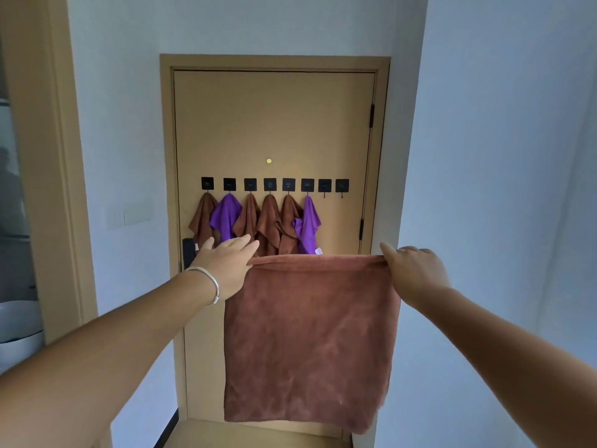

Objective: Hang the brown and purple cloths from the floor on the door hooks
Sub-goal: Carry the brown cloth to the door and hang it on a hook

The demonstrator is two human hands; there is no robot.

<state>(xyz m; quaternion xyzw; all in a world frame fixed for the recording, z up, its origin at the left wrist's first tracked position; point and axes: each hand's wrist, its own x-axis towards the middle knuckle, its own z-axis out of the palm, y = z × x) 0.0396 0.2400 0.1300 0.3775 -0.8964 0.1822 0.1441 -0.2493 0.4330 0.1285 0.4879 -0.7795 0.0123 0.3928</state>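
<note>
Both hands, left (226, 266) and right (415, 270), pinch the top corners of a large brown terry cloth (310, 344), stretched flat before the tan wooden door (274, 124) (six black square hooks (269, 184) already carry cloths; two at the right are bare).

Pale bluish-white walls (484, 124) close in a narrow passage that ends at a tan door (274, 124) set in a matching frame (166, 156), with a small brass peephole (268, 161) at its middle and dark hinges (371, 115) on the right edge. At the left stands another tan door frame (55, 156) (a white basin (19, 331) shows past it, low down). Light is soft and even.
</note>
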